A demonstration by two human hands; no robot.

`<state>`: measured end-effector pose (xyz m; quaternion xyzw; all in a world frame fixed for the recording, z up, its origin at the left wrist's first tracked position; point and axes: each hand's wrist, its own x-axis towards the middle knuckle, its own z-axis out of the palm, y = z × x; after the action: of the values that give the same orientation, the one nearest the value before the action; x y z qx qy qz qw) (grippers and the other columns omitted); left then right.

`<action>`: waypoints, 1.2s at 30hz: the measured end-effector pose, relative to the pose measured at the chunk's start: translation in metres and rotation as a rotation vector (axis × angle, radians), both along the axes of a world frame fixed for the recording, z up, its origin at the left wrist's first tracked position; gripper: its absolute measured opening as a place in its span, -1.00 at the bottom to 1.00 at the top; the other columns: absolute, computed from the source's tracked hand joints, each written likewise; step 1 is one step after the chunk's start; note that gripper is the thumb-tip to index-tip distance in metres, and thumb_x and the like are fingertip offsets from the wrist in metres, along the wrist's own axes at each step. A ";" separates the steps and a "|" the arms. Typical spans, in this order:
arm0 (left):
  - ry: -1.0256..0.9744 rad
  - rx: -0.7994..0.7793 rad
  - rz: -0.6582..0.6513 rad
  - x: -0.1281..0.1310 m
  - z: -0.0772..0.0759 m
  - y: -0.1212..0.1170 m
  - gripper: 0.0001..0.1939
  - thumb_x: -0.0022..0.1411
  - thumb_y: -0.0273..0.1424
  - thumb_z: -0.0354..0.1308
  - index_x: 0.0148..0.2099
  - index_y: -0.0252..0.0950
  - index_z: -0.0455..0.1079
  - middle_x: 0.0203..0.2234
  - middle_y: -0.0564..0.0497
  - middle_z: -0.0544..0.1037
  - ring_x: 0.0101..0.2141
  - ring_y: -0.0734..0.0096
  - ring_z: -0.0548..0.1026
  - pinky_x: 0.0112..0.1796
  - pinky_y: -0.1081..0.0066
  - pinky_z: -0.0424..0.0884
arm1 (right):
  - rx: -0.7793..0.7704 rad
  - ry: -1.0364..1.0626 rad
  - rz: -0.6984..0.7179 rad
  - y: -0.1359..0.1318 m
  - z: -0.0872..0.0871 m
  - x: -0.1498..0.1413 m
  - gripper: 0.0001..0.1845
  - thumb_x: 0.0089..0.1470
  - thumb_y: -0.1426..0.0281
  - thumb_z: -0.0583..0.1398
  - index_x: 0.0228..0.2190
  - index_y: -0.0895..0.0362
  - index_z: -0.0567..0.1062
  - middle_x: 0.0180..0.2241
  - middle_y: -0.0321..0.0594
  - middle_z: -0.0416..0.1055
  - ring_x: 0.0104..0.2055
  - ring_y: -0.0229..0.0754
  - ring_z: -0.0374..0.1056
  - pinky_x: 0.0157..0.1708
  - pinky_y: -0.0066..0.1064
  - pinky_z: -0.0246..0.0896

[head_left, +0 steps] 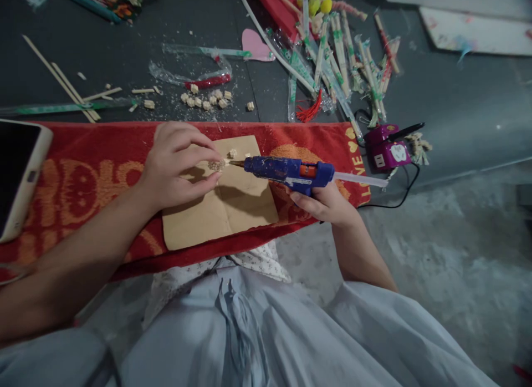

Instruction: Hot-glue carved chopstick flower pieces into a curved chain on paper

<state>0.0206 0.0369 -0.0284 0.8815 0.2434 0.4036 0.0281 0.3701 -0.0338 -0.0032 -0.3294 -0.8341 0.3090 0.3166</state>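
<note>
My right hand (328,203) is wrapped round the handle of a blue hot glue gun (286,172), which has a whitish glue stick (361,179) poking out of its back. The gun's nozzle points left and meets a small, pale, bumpy piece (216,165). Thumb and fingertips of my left hand (178,165) pinch that piece over a tan board (224,215). One small pale chunk (233,153) lies on the board just behind the nozzle, and another sits partly hidden by the gun. The board rests on a red towel (95,182) with orange patterns.
Behind the towel lie several pale chunks (208,102), thin sticks (62,79), a pink heart (255,45) and many wrapped sticks (341,54). A phone (25,176) lies at the left. At the right are a purple box (380,147) and a black cord (405,193).
</note>
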 end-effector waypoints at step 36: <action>0.109 -0.145 0.073 -0.003 0.010 -0.006 -0.92 0.56 -0.19 0.31 0.05 0.09 0.55 0.00 0.15 0.74 0.09 0.15 0.67 0.16 0.01 0.57 | -0.067 -0.024 -0.022 -0.002 -0.003 0.005 -0.53 0.59 -0.03 0.15 -0.18 0.03 0.63 -0.20 -0.17 0.72 -0.19 -0.06 0.63 -0.13 -0.26 0.59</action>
<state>0.0173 0.0314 -0.0181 0.8883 0.3053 0.3371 0.0635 0.3750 -0.0354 -0.0062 -0.3527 -0.8233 0.3293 0.2987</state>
